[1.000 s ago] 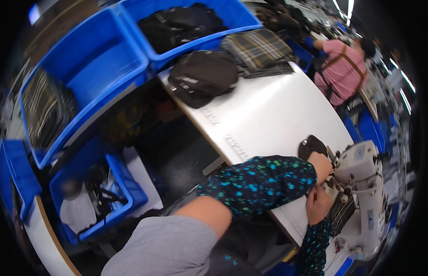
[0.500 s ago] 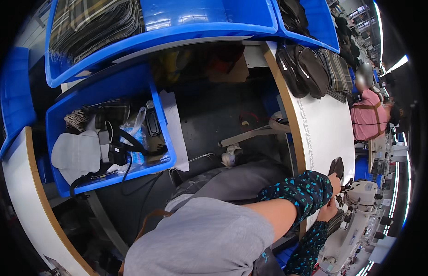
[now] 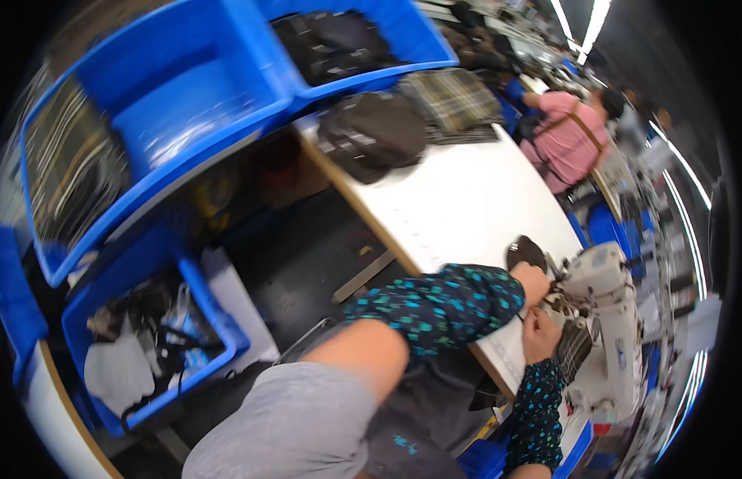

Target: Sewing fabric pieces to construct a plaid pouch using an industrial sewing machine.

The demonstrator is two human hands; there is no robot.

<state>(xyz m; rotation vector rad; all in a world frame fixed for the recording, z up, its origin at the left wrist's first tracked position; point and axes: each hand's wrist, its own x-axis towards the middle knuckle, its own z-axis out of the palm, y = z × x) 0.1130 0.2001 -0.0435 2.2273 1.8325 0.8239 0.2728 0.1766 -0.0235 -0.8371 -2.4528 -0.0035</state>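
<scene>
My left hand (image 3: pixel 533 283) is closed at the edge of a dark brown fabric piece (image 3: pixel 526 251), beside the head of a white sewing machine (image 3: pixel 598 271). Just below it, my right hand (image 3: pixel 540 335) has its fingers bent and pressed together near the needle area; what they pinch is hidden. A plaid fabric piece (image 3: pixel 574 347) lies between my right hand and the machine's arm. Dark sleeve covers with teal spots (image 3: pixel 443 307) are on both forearms. Motion blur smears the fine detail at the fingers.
Dark brown pouch-like pieces (image 3: pixel 371 136) and stacked plaid fabric (image 3: pixel 455 100) rest on the white table (image 3: pixel 466 191). Blue bins (image 3: pixel 187 88) stand at the far left, one with plaid pieces. A lower blue bin (image 3: pixel 199 291) holds mixed belongings. A person in pink (image 3: pixel 566 136) sits beyond.
The view has swung and tilted, bringing more of the white table into sight. My hands stay close together by the sewing machine, the left still at the dark brown piece.
</scene>
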